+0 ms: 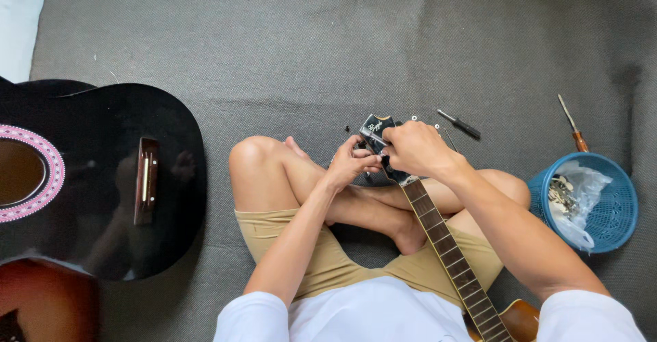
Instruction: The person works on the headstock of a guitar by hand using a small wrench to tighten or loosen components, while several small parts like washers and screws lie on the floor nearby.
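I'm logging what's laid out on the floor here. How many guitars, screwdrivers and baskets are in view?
Guitars: 2, the black one lying at the left, and the one whose headstock both hands work on
Screwdrivers: 2, black-handled and brown-handled
Baskets: 1, blue
Total: 5

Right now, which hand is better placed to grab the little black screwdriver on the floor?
Probably the right hand. It rests on the guitar headstock, and the black screwdriver lies on the grey carpet just beyond it on that side. The left hand is on the headstock's far side, farther away.
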